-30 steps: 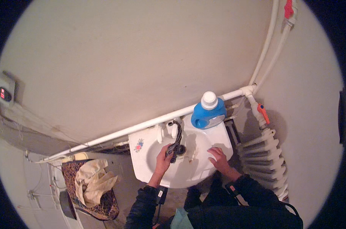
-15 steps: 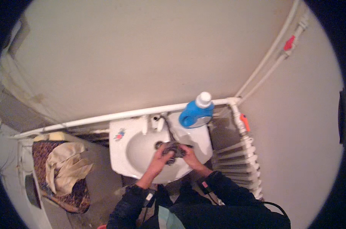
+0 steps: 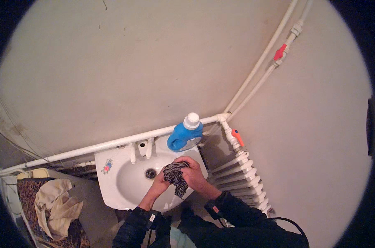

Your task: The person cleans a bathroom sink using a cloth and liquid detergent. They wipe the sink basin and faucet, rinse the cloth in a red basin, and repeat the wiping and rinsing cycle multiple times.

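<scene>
A crumpled dark cloth with pale zebra-like stripes (image 3: 176, 175) is bunched between my two hands over the right part of the white washbasin (image 3: 106, 188). My left hand (image 3: 159, 186) grips its left side, with the fingers partly hidden by the folds. On the other side my right hand (image 3: 193, 174) is closed on the upper right of the cloth, and a loose end hangs below. The drain (image 3: 150, 173) shows in the bowl, left of the cloth. Behind my hands, a blue detergent bottle (image 3: 185, 134) with a white cap stands on the basin's back right corner.
White taps (image 3: 145, 149) rise at the basin's back edge, under a white pipe (image 3: 109, 144) along the wall. A ribbed white radiator (image 3: 253, 182) stands at right, below an orange valve handle (image 3: 237, 137). At left, a beige cloth (image 3: 57, 208) lies on a patterned brown cover (image 3: 26, 198).
The view has shifted, so the basin sits further left and lower. My hands have moved right of the drain, and the cloth, a long strand before, is now gathered into a bunch.
</scene>
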